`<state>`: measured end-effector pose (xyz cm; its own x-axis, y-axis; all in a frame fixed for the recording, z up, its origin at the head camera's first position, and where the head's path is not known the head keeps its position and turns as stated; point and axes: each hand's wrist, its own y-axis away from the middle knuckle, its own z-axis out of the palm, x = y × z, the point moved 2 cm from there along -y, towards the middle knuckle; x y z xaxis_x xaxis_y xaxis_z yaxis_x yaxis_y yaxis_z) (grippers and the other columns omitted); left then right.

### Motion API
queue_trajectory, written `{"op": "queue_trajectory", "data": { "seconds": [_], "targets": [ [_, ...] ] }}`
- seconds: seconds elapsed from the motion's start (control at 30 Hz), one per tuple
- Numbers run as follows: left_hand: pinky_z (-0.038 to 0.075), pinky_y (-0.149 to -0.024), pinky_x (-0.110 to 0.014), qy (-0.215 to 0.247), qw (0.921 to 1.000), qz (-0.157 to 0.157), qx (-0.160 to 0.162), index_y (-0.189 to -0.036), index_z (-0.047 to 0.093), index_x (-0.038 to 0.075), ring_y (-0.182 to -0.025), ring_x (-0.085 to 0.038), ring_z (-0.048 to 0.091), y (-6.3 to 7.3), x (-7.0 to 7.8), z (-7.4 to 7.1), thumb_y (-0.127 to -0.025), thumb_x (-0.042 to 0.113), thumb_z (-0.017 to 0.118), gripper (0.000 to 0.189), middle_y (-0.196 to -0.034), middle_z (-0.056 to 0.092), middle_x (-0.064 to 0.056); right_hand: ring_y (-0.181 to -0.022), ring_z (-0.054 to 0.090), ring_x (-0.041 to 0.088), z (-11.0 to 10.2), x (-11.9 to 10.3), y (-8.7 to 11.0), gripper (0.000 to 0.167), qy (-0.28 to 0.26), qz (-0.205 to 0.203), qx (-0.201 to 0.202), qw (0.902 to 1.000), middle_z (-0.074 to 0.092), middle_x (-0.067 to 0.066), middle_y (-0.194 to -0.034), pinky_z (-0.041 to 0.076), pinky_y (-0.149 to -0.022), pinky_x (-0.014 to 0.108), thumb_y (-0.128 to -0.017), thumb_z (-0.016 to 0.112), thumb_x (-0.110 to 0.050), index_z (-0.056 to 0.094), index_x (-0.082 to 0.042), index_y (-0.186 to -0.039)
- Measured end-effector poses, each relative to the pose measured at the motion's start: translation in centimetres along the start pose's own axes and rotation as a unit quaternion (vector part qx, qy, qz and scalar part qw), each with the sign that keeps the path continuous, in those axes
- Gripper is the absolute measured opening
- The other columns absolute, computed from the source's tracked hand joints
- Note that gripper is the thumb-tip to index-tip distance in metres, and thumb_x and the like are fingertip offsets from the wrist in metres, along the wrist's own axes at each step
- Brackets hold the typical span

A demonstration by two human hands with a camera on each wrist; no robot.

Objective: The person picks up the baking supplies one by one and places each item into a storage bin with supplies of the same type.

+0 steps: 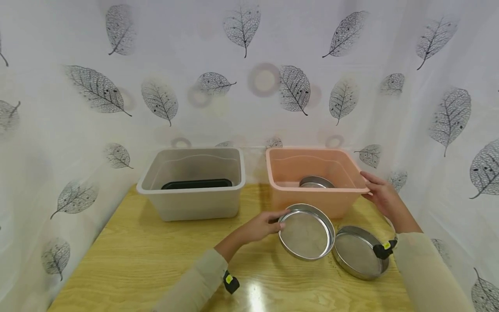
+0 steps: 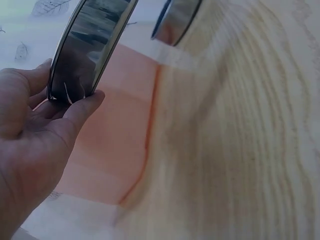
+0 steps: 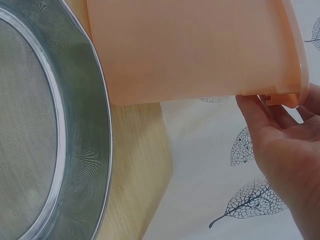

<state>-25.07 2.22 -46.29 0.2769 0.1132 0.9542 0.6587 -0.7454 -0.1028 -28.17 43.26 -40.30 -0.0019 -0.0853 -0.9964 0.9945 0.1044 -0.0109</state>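
Note:
My left hand (image 1: 259,226) pinches the left rim of a round metal sieve (image 1: 306,234), held tilted in front of the peach plastic bin (image 1: 288,201). In the left wrist view, thumb and fingers lie on either side of the sieve's shiny wall (image 2: 87,55). My right hand (image 1: 383,197) grips the bin's right end under its rim, as the right wrist view also shows. A second sieve (image 1: 356,255) rests on the table below the right forearm. Inside the peach bin another round metal sieve (image 1: 315,183) is partly hidden by the front wall.
To the left stands a light grey bin (image 1: 195,206) with a dark, flat-rimmed object (image 1: 196,184) inside, mostly hidden. Both bins sit on the wooden table (image 1: 156,255). A white leaf-patterned curtain (image 1: 249,117) hangs behind and along the sides.

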Motion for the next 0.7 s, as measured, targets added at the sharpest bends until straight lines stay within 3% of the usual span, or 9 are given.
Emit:
{"op": "queue_trajectory", "data": {
  "seconds": [0.1,0.2,0.27,0.33,0.43,0.47,0.57,0.63,0.7],
  "targets": [
    [0.056,-0.093,-0.022,-0.013,0.9998,0.012,0.000,-0.154,0.042,0.012,-0.123,-0.019,0.058,-0.1,1.1,-0.5,-0.105,0.020,0.055,0.051,-0.154,0.046,-0.016,-0.110,0.063,-0.005,0.0,0.0,0.0,0.065,0.003,0.001,0.000,1.0000,0.051,-0.012,-0.143,0.056,-0.087,0.015,-0.108,0.047,-0.015,0.012,-0.004,-0.160],
    [0.055,-0.088,-0.020,-0.032,0.9992,0.022,0.007,-0.155,0.042,0.015,-0.114,-0.011,0.057,-0.4,2.2,-1.2,-0.105,0.021,0.056,0.052,-0.152,0.050,-0.013,-0.109,0.062,-0.006,-0.1,0.0,-0.1,0.065,0.009,0.007,0.002,0.9999,0.034,-0.006,-0.161,0.056,-0.087,0.015,-0.108,0.047,-0.017,0.011,-0.004,-0.160],
    [0.054,-0.086,-0.019,-0.040,0.9987,0.028,0.012,-0.155,0.041,0.016,-0.112,-0.011,0.056,-0.6,2.9,-1.7,-0.105,0.022,0.056,0.052,-0.151,0.051,-0.011,-0.109,0.063,-0.006,0.0,0.0,-0.2,0.065,0.006,0.007,0.003,1.0000,0.033,-0.006,-0.162,0.056,-0.087,0.015,-0.108,0.047,-0.017,0.011,-0.004,-0.160],
    [0.053,-0.089,-0.019,-0.039,0.9987,0.030,0.014,-0.155,0.041,0.016,-0.118,-0.014,0.055,-0.7,3.6,-2.1,-0.105,0.022,0.056,0.053,-0.154,0.048,-0.009,-0.109,0.063,-0.005,0.0,0.0,-0.3,0.064,-0.003,0.003,0.001,1.0000,0.042,-0.007,-0.156,0.057,-0.086,0.016,-0.108,0.047,-0.016,0.012,-0.004,-0.160],
    [0.053,-0.089,-0.020,-0.036,0.9986,0.035,0.020,-0.155,0.041,0.015,-0.117,-0.018,0.055,-0.9,4.5,-2.6,-0.105,0.020,0.057,0.053,-0.156,0.045,-0.008,-0.108,0.064,-0.004,0.1,-0.1,-0.4,0.064,-0.017,-0.006,-0.005,0.9998,0.058,-0.017,-0.131,0.057,-0.086,0.017,-0.108,0.047,-0.013,0.010,-0.001,-0.159],
    [0.053,-0.091,-0.021,-0.033,0.9986,0.035,0.022,-0.155,0.041,0.015,-0.117,-0.017,0.055,-0.9,4.7,-2.7,-0.105,0.019,0.056,0.053,-0.157,0.043,-0.009,-0.108,0.064,-0.004,0.1,-0.1,-0.4,0.065,-0.015,-0.006,-0.007,0.9998,0.057,-0.016,-0.136,0.057,-0.086,0.018,-0.108,0.047,-0.014,0.009,0.000,-0.159],
    [0.054,-0.091,-0.022,-0.035,0.9985,0.036,0.022,-0.155,0.040,0.014,-0.111,-0.013,0.056,-1.1,5.3,-2.8,-0.105,0.018,0.055,0.053,-0.155,0.046,-0.011,-0.107,0.063,-0.006,0.1,-0.1,-0.3,0.066,-0.007,0.001,-0.006,1.0000,0.036,-0.002,-0.161,0.057,-0.086,0.017,-0.108,0.045,-0.014,0.005,0.001,-0.159],
    [0.054,-0.094,-0.022,-0.039,0.9983,0.039,0.020,-0.156,0.039,0.013,-0.119,-0.012,0.056,-1.3,5.7,-2.9,-0.106,0.017,0.054,0.052,-0.157,0.044,-0.010,-0.107,0.062,-0.008,0.1,-0.1,-0.2,0.066,-0.002,0.006,-0.003,1.0000,0.014,0.007,-0.168,0.057,-0.087,0.017,-0.109,0.044,-0.015,0.004,0.001,-0.159],
    [0.052,-0.096,-0.021,-0.045,0.9977,0.047,0.021,-0.156,0.039,0.012,-0.127,-0.018,0.055,-1.6,6.2,-3.0,-0.106,0.016,0.054,0.053,-0.159,0.041,-0.011,-0.107,0.062,-0.008,0.2,-0.1,-0.2,0.065,-0.008,0.008,0.000,0.9999,0.013,0.005,-0.168,0.057,-0.087,0.017,-0.109,0.044,-0.014,0.005,0.000,-0.159]
  ]
}}
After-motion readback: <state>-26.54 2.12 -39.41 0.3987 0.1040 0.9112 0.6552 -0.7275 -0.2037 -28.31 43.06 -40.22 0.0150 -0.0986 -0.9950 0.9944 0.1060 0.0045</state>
